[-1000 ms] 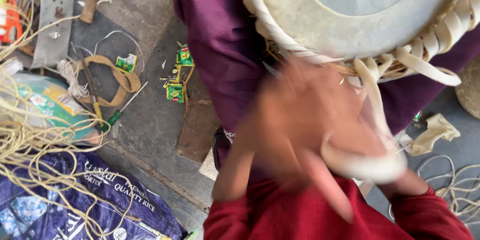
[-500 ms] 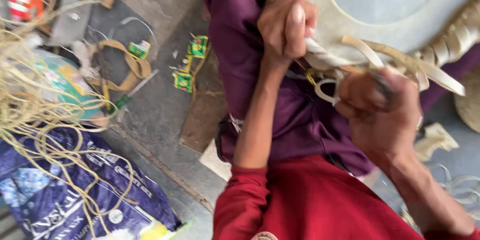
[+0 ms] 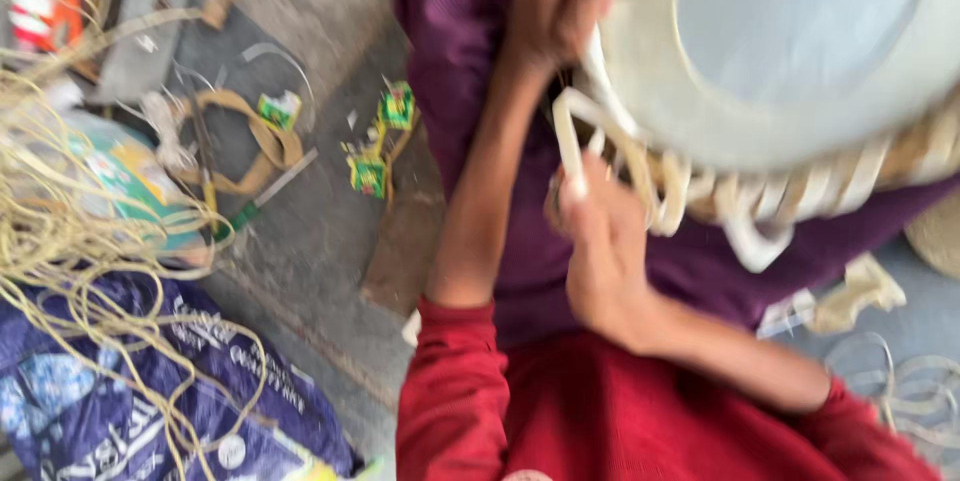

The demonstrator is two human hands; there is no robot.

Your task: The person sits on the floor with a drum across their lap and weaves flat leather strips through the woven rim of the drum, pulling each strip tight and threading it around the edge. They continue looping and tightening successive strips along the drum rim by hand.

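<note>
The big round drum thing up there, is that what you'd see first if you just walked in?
Yes: the large pale round drum fills the upper right, resting on purple-clothed legs. The left hand grips its rim at the top, while the right hand pulls a flat whitish lacing strap at its side. At far left, a tangle of yellowish cord sprawls over a blue printed sack.

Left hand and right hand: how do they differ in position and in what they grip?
The left hand is raised at the drum's top rim, while the right hand sits lower, at the drum's side. The left hand closes over the rim edge; the right hand pinches a pale strap of the lacing. Both are bare, with red sleeves, and touch the same drum.
</note>
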